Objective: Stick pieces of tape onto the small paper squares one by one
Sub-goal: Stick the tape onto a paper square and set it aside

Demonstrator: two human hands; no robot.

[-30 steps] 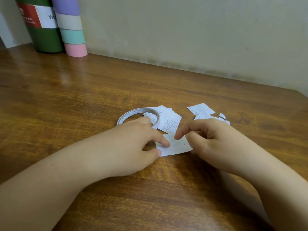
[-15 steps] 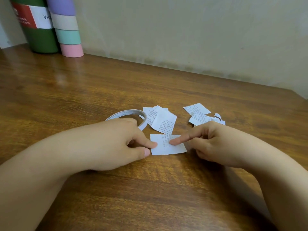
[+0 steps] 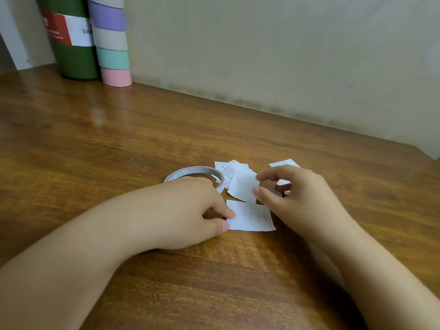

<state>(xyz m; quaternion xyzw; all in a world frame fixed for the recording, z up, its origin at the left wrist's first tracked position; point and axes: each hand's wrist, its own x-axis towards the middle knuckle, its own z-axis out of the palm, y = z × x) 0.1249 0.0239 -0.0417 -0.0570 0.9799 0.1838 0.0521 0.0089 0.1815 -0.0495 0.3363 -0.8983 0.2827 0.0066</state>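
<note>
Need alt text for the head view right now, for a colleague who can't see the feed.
A person's left hand pinches the edge of a small paper square on a wooden table, while the right hand, fingers loosely curled, hovers beside more paper squares. A tape roll lies flat behind the left hand.

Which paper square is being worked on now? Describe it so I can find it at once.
On the wooden table, find the tape roll lying flat. Nearest the camera, between both hands, lies the paper square, alone and flat. The left hand pinches its left edge; the other squares overlap in piles farther back.
</note>
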